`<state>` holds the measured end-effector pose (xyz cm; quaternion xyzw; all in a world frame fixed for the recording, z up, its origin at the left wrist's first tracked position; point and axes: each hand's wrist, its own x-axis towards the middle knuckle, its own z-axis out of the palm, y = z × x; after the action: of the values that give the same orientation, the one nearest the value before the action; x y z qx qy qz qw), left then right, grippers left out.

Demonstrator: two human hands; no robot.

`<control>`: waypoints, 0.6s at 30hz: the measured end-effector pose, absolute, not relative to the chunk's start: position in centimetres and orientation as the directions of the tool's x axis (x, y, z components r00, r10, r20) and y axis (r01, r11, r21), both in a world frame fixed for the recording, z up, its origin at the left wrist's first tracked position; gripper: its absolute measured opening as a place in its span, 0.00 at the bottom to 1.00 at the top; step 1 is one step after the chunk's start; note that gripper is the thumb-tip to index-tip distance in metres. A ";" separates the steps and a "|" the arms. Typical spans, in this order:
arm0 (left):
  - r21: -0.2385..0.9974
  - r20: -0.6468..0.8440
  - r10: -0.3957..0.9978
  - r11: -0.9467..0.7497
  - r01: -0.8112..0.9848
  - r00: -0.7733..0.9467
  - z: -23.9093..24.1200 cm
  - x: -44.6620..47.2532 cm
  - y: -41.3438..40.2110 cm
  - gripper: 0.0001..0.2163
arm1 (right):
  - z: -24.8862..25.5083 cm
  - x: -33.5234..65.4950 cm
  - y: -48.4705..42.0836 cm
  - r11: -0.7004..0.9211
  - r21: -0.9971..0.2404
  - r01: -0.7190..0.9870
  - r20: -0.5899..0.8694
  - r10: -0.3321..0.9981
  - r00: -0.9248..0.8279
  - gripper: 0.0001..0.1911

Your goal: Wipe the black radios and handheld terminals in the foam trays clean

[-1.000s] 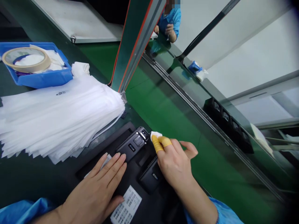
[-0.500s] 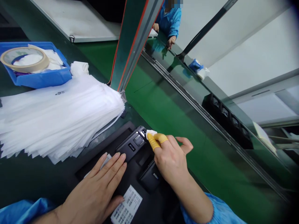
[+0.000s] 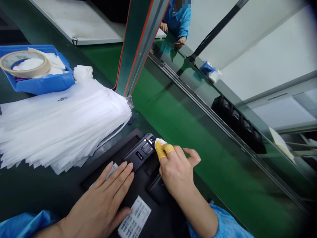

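Note:
My left hand [image 3: 105, 195] lies flat with fingers outstretched, its fingertips on the lower end of a dark grey device [image 3: 132, 158] marked "Riton". A white wipe [image 3: 159, 141] is pinched between the yellow-cotted fingers of my right hand [image 3: 177, 175], touching the device's upper end by its lens-like parts. That device rests on a black tray [image 3: 142, 185]. Under my right hand a second black device [image 3: 154, 191] is mostly covered. Beneath my left thumb is a white sheet of barcode labels [image 3: 137, 215]; another white label [image 3: 112, 170] shows partly behind my left fingers.
To the left spreads a stack of white bags [image 3: 64, 122], and behind it stands a blue bin [image 3: 47, 86] with a tape roll [image 3: 27, 74] on top. A frame post [image 3: 138, 43] rises ahead. Across the green surface, a co-worker in blue [image 3: 179, 21] sits near a black holder [image 3: 237, 120].
My right hand has shifted slightly left, covering more of the second device, with the wipe still at the first device's upper end. My left hand stays put. The co-worker's hand has moved.

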<state>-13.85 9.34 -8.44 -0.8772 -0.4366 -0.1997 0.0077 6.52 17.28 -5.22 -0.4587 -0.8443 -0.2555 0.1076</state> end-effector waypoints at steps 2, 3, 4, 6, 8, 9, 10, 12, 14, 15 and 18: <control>0.177 0.366 0.767 -0.613 0.770 0.527 -8.7 -13.7 9.3 0.21 | -5.2 7.0 16.8 0.432 0.336 0.837 0.421 0.726 -0.544 0.15; 0.186 0.366 0.772 -0.608 0.772 0.519 -8.8 -13.7 9.3 0.22 | -5.1 7.3 16.5 0.411 0.335 0.848 0.433 0.732 -0.526 0.15; 0.193 0.364 0.776 -0.604 0.773 0.515 -8.9 -13.7 9.2 0.22 | -5.0 7.5 16.3 0.385 0.330 0.862 0.448 0.740 -0.502 0.15; 0.193 0.353 0.771 -0.614 0.766 0.529 -9.1 -13.7 9.2 0.22 | -4.7 7.7 15.9 0.347 0.314 0.884 0.479 0.746 -0.463 0.15; 0.193 0.346 0.766 -0.623 0.758 0.541 -9.1 -13.8 9.1 0.22 | -4.6 7.3 15.5 0.380 0.299 0.875 0.486 0.728 -0.483 0.13; 0.196 0.344 0.766 -0.624 0.756 0.543 -9.1 -13.8 9.1 0.22 | -4.6 6.8 15.3 0.417 0.292 0.861 0.483 0.713 -0.509 0.13; 0.201 0.342 0.768 -0.623 0.756 0.542 -9.0 -13.9 9.0 0.22 | -4.7 6.3 15.0 0.455 0.283 0.844 0.476 0.697 -0.536 0.12; 0.203 0.332 0.772 -0.619 0.759 0.541 -9.0 -13.9 9.0 0.22 | -5.0 4.9 14.7 0.521 0.254 0.815 0.463 0.674 -0.576 0.13; 0.198 0.311 0.770 -0.626 0.755 0.557 -9.0 -14.0 8.9 0.24 | -5.5 3.6 14.5 0.566 0.217 0.796 0.449 0.666 -0.596 0.13; 0.198 0.304 0.769 -0.629 0.752 0.563 -9.0 -14.0 8.9 0.24 | -5.7 3.1 14.5 0.582 0.204 0.787 0.444 0.662 -0.604 0.12; 0.208 0.293 0.767 -0.634 0.745 0.571 -9.0 -14.0 8.9 0.25 | -6.2 2.6 14.4 0.604 0.206 0.770 0.421 0.656 -0.627 0.11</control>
<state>-14.05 8.86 -9.03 -0.8858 -0.4266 -0.1804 -0.0306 2.64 14.42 -6.18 -0.4041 -0.8823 -0.1866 0.1531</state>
